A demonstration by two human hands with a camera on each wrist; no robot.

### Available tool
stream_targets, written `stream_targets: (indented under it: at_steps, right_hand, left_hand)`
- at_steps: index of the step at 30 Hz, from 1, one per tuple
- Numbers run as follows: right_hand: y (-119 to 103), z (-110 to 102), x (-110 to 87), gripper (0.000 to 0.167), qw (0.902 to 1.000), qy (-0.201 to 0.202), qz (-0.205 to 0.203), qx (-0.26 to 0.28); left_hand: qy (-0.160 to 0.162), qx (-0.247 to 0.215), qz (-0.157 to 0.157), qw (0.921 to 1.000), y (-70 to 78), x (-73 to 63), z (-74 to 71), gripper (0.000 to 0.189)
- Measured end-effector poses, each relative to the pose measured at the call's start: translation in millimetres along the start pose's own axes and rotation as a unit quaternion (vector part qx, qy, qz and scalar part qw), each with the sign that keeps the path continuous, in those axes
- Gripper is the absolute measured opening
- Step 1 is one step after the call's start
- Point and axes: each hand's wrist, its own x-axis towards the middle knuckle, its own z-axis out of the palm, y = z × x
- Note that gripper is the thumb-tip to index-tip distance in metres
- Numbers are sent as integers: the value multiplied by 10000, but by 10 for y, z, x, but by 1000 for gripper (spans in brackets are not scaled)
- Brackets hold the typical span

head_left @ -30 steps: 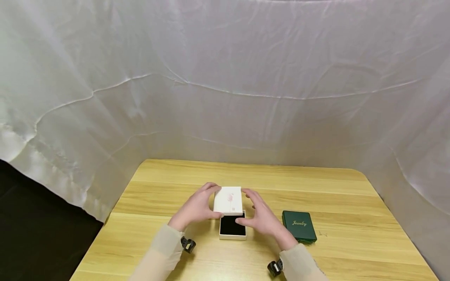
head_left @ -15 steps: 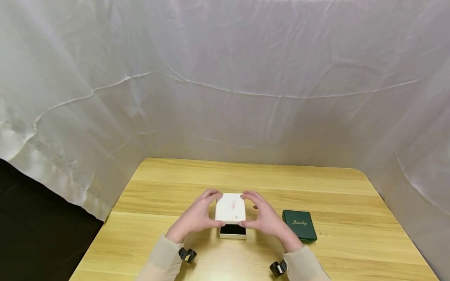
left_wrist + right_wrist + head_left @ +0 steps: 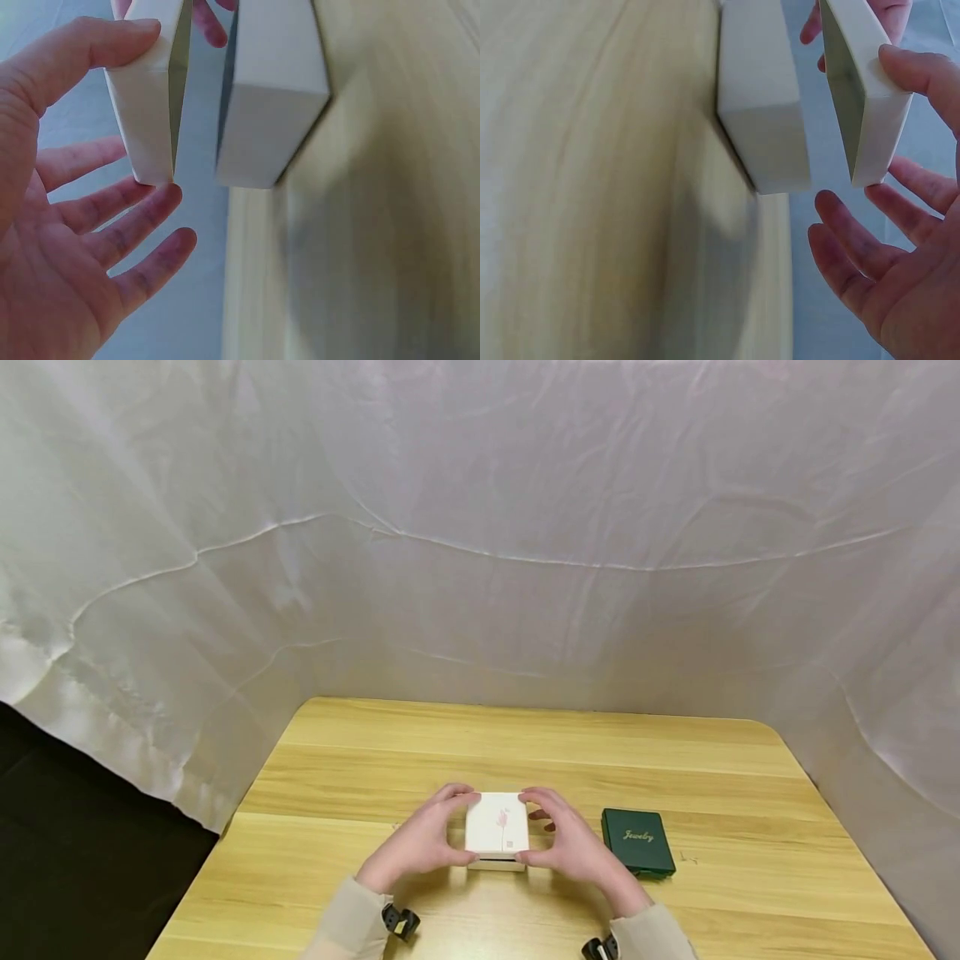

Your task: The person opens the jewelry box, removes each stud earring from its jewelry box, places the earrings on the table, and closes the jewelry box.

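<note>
A white box lid (image 3: 497, 821) with a pink flower print is held level just over a white box base (image 3: 497, 865). My left hand (image 3: 425, 837) pinches the lid's left side, thumb at the near corner and fingers at the far one. On the opposite side my right hand (image 3: 567, 843) grips it the same way. Both wrist views show a gap between the lid (image 3: 142, 112) and the base (image 3: 761, 105), which stands on the table. The base's inside is almost wholly hidden beneath the lid in the head view.
To the right of my right hand lies a dark green box (image 3: 638, 842) marked "Jewelry" on the wooden table (image 3: 360, 735). A pale grey curtain (image 3: 480, 610) hangs behind the table and along its sides.
Both hands have brought the lid towards me and over the base, covering its black inside. My right hand, which was off the lid's near edge, now pinches it. The green box has not moved.
</note>
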Motion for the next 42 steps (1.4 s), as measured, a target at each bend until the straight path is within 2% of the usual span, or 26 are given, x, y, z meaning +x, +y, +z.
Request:
stream_targets:
  at_steps: [12, 25, 42]
  right_hand:
    - [97, 64, -26, 79, 9995, -151, 215, 174]
    - [103, 86, -38, 80, 9987, -209, 467, -84]
    - [71, 117, -25, 77, 9993, -158, 262, -217]
  left_hand:
    - [-5, 125, -14, 9999, -64, -1, 107, 84]
    - [-59, 45, -48, 10000, -93, 28, 155, 81]
    - [-121, 95, -104, 9998, -80, 26, 142, 82]
